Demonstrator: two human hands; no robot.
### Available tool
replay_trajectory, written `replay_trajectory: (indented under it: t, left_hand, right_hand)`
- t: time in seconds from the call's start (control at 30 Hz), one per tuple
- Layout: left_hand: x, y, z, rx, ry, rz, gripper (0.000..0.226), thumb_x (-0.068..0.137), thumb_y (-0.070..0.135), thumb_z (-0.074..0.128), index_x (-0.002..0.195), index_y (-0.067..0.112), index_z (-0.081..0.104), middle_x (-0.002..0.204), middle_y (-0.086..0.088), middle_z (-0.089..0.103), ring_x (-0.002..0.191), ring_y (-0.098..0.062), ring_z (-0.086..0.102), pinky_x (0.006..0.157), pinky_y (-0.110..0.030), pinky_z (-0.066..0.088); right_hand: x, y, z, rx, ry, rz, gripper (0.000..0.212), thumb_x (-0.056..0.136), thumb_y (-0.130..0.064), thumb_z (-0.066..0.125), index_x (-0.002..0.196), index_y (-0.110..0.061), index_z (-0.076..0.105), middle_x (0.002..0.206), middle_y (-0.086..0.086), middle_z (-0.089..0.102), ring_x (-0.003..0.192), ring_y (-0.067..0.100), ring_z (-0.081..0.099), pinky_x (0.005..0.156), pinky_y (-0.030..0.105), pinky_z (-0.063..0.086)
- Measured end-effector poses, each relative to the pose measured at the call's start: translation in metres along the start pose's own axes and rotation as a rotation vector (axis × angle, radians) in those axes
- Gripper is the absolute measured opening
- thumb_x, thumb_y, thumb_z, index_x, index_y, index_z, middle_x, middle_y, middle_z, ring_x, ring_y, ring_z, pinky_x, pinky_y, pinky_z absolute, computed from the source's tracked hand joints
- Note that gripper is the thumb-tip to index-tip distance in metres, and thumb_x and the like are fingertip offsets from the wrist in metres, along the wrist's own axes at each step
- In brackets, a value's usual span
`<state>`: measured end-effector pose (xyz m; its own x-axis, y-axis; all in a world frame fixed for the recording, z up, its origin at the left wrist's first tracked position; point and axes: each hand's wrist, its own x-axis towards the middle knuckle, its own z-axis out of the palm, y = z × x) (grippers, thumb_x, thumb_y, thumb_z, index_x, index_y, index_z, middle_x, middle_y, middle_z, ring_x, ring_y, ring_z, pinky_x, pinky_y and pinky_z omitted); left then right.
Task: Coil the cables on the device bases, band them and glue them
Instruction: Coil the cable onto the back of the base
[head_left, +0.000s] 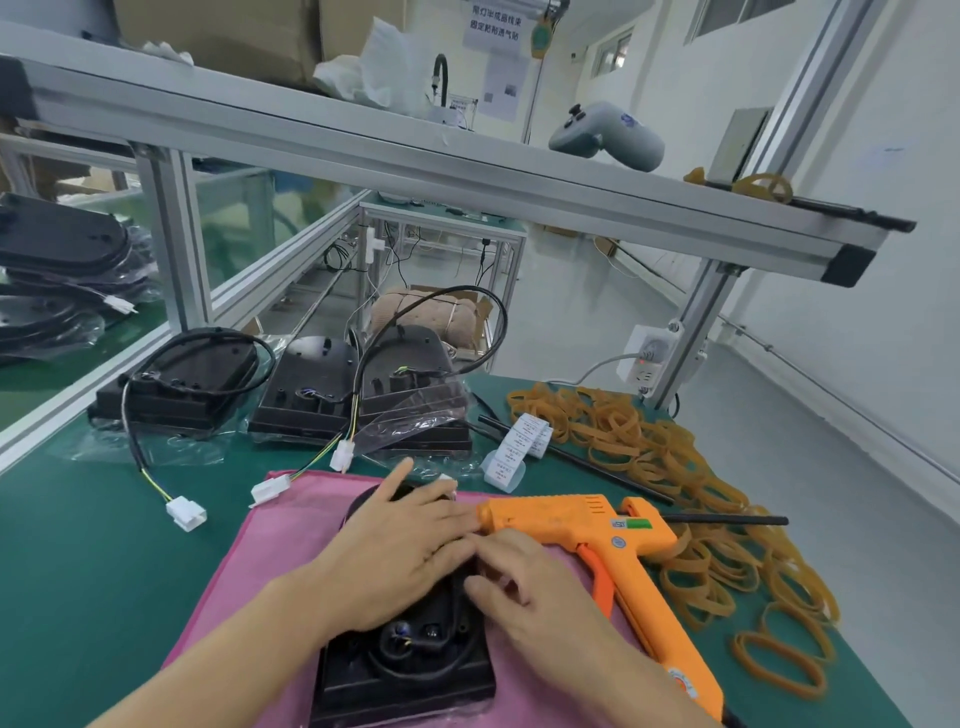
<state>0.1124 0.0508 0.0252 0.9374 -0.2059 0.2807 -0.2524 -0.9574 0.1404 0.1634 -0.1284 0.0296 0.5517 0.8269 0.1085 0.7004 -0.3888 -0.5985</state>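
black device base (410, 670) sits on the pink cloth (270, 561), near edge of the green bench (78, 545). left hand (395, 556) lies flat on top of the base, fingers straight and spread, pressing down, gripping nothing. right hand (524, 587) touches the base's right edge, fingers curled at the cable (457, 608) there; cannot tell if they pinch it. orange glue gun (613, 551) lies just right of the base, nozzle touching the left fingertips, half on the cloth. heap of rubber bands (675, 467) right of the gun. behind the base: three more bases (363, 395) in clear wrap, loose cables with white connectors (186, 512) trailing toward the cloth. small label roll (514, 452) between those and the bands.
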Motion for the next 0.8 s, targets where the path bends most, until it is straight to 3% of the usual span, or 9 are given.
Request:
replay_trajectory:
  t: [0.1,0.2,0.27,0.33,0.43,0.5,0.57,0.67,0.8]
  left_hand:
    - [0.004,0.003,-0.004,-0.013,0.010,0.017,0.063,0.092,0.051,0.014,0.119,0.031,0.068,0.122,0.022,0.064,0.132,-0.006,0.047,0.115,-0.031,0.000]
    - [0.004,0.004,-0.004,0.055,0.014,0.027,0.045,0.092,0.046,0.032,0.095,0.036,0.076,0.100,0.028,0.070,0.107,-0.001,0.065,0.103,-0.030,0.027]
    - [0.003,0.004,-0.005,0.069,0.053,0.039,0.042,0.095,0.047,0.034,0.100,0.037,0.074,0.105,0.029,0.068,0.110,0.002,0.061,0.103,-0.022,0.025]
    - [0.006,0.002,-0.007,-0.089,0.016,0.013,0.039,0.101,0.047,0.035,0.117,0.035,0.067,0.122,0.026,0.062,0.125,0.004,0.047,0.106,-0.011,0.006]
    - [0.017,-0.005,-0.005,-0.245,-0.036,-0.034,0.034,0.102,0.043,0.037,0.116,0.028,0.065,0.122,0.018,0.061,0.120,0.003,0.045,0.099,0.000,0.000]
    - [0.024,-0.004,-0.009,-0.321,-0.018,-0.052,0.027,0.101,0.033,0.046,0.103,0.019,0.069,0.106,0.012,0.065,0.106,-0.005,0.054,0.103,-0.013,0.024]
    - [0.035,-0.004,-0.013,-0.409,0.072,-0.120,0.017,0.096,0.024,0.055,0.095,0.017,0.070,0.096,0.010,0.064,0.095,-0.009,0.057,0.095,-0.030,0.041]
    - [0.056,-0.006,-0.017,-0.570,0.206,-0.369,0.028,0.091,0.021,0.062,0.118,0.025,0.067,0.117,0.013,0.061,0.108,-0.003,0.054,0.097,-0.022,0.039]
    - [0.082,-0.006,-0.014,-0.677,0.126,-0.438,0.045,0.087,0.017,0.067,0.130,0.028,0.059,0.123,0.005,0.062,0.113,-0.008,0.053,0.099,-0.027,0.040]
  right_hand:
    - [0.022,0.011,-0.023,-0.106,0.109,0.099,0.034,0.100,-0.033,0.044,0.072,-0.023,0.060,0.074,-0.007,0.052,0.080,0.005,0.047,0.075,0.026,0.037]
    - [0.059,0.029,-0.043,-0.326,0.208,0.374,0.038,0.099,-0.033,0.039,0.065,-0.019,0.047,0.081,0.003,0.060,0.089,0.024,0.053,0.082,0.038,0.037]
    - [0.081,0.039,-0.045,-0.343,0.079,0.512,0.034,0.099,-0.035,0.036,0.074,-0.023,0.055,0.100,0.005,0.064,0.103,0.029,0.053,0.091,0.042,0.034]
    - [0.093,0.047,-0.044,-0.176,0.024,0.576,0.035,0.098,-0.034,0.038,0.074,-0.022,0.060,0.093,0.004,0.060,0.099,0.027,0.052,0.088,0.042,0.031]
    - [0.096,0.050,-0.044,-0.004,0.075,0.566,0.034,0.094,-0.026,0.049,0.063,-0.017,0.061,0.073,0.003,0.057,0.081,0.026,0.051,0.081,0.041,0.033]
    - [0.093,0.050,-0.045,0.062,0.128,0.555,0.018,0.090,-0.025,0.059,0.091,-0.018,0.076,0.096,0.001,0.070,0.095,0.020,0.060,0.092,0.041,0.042]
    - [0.089,0.049,-0.047,0.152,0.226,0.519,0.019,0.085,-0.017,0.068,0.102,-0.015,0.076,0.105,0.001,0.071,0.100,0.015,0.062,0.091,0.029,0.045]
    - [0.082,0.049,-0.054,0.301,0.364,0.462,0.020,0.077,-0.001,0.073,0.094,-0.011,0.074,0.094,0.003,0.070,0.085,0.012,0.061,0.072,0.017,0.046]
    - [0.069,0.046,-0.058,0.472,0.383,0.357,0.031,0.075,0.010,0.071,0.088,-0.017,0.064,0.080,0.004,0.065,0.073,0.014,0.060,0.066,0.020,0.049]
